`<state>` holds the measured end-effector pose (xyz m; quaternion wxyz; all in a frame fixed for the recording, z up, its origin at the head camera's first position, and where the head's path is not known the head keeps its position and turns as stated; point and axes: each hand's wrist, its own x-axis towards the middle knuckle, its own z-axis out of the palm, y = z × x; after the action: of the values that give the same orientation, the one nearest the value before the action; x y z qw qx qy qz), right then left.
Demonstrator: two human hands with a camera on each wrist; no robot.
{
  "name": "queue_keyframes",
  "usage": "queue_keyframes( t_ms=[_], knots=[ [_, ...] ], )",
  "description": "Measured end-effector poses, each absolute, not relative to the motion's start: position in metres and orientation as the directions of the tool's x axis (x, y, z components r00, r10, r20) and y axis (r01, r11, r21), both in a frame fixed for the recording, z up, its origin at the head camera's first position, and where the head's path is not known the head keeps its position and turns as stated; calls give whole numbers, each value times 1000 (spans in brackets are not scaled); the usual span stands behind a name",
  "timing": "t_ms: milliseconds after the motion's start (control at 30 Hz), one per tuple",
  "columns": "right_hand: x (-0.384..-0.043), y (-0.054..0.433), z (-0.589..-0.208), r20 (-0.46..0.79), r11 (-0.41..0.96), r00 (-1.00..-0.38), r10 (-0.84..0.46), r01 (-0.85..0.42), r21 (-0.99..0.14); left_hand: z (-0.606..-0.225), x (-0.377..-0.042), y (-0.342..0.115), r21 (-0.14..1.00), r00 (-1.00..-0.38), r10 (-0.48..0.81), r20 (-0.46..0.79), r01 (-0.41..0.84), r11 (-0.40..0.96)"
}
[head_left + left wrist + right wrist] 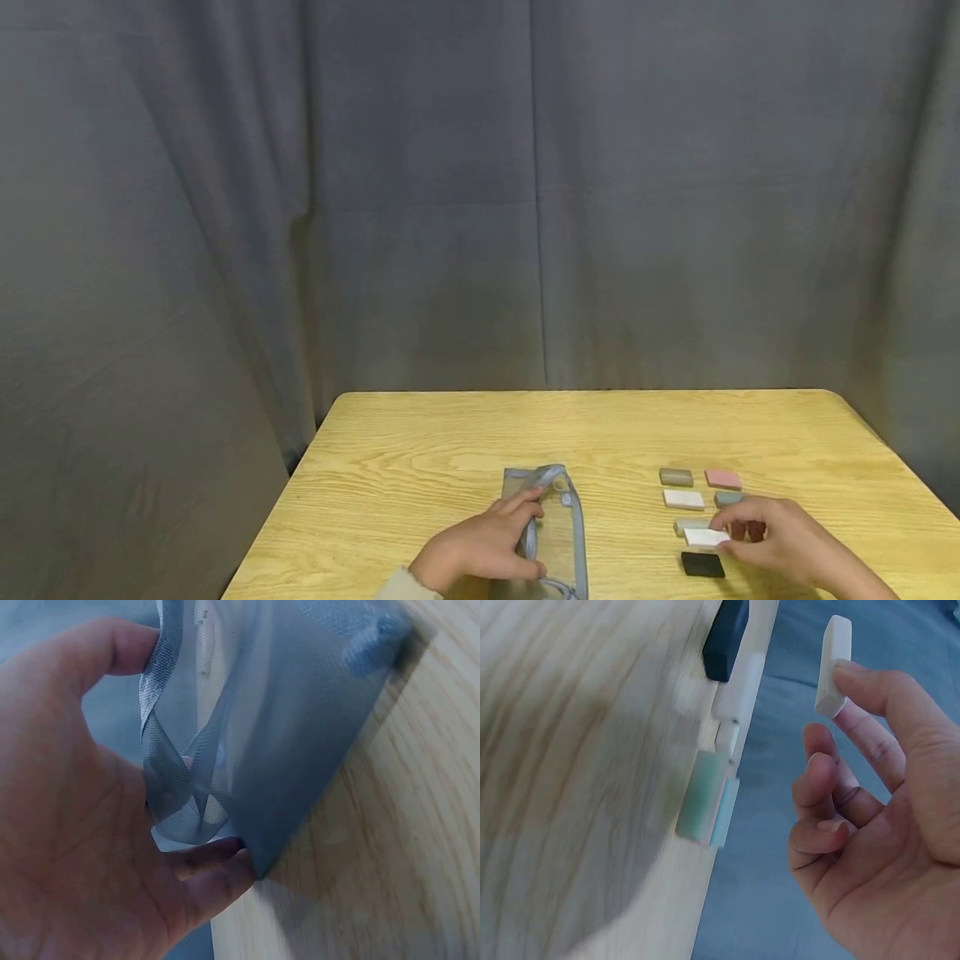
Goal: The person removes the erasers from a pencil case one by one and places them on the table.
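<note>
A grey-blue mesh zip pouch (558, 542) lies on the table with its mouth gaping. My left hand (487, 537) holds it by the mouth, thumb and fingers spread along the trim. In the left wrist view the pouch's trimmed edge (161, 697) stands apart from the other mesh side. Raised above the table, a white block-shaped eraser (703, 538) is pinched between the thumb and a finger of my right hand (780, 537). The right wrist view shows this eraser (834, 664) upright at the fingertips, the other fingers curled below it.
Right of the pouch, several erasers lie in loose rows: grey-brown (677, 477), pink (723, 479), white (683, 499), blue-green (727, 498), a pale one (686, 527) partly hidden, and black (702, 565). Dark curtains (427, 208) hang behind the wooden table (420, 433).
</note>
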<state>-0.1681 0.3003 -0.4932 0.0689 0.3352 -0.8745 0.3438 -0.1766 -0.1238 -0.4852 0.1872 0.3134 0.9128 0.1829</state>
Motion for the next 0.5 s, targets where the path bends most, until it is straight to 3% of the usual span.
queue_keyframes(
  t_ms=[233,500],
  knots=[
    [-163,313,-497,391,537,-765,-511,-640,-550,-482,-176,-122,456,-732,633,-253,487,745],
    [-160,325,-499,303,585,-817,-491,-567,-580,-482,-178,-118,447,-727,641,-247,502,741]
  ],
)
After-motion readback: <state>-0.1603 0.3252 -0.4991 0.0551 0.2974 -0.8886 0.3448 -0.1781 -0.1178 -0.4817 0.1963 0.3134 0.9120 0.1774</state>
